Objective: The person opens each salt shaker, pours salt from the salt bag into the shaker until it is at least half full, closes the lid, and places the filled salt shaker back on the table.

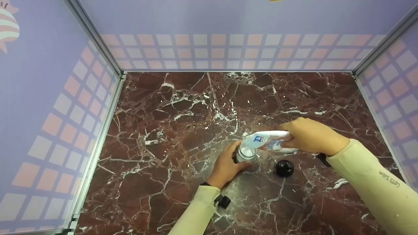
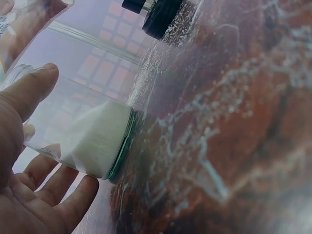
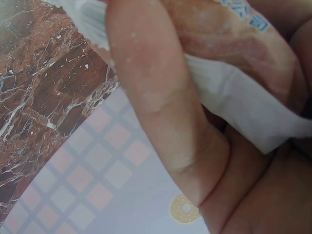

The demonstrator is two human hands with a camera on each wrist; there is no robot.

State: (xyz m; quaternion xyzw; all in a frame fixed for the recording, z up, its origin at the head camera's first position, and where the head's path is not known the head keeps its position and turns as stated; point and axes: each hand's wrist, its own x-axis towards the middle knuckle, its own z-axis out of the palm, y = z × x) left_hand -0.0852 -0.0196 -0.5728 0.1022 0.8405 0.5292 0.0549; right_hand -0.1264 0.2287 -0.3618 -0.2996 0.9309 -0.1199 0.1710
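A clear glass jar [image 1: 245, 158] stands on the table, partly filled with a white granular heap [image 2: 95, 136] that slopes up one inner side. My left hand [image 1: 225, 165] grips the jar from the left, thumb on the near side and fingers round the far side. Over the jar's mouth tilts a clear and white plastic packet [image 1: 261, 139] with blue print, its lower end right at the rim. My right hand [image 1: 305, 136] holds the packet's other end; in the right wrist view the thumb presses along the crumpled plastic [image 3: 234, 92].
A round black lid with a knob [image 1: 284, 168] lies right of the jar, below the right hand. White specks are scattered over the dark red marbled tabletop [image 1: 183, 130]. Purple checked panels [image 1: 209, 49] close off the back and both sides.
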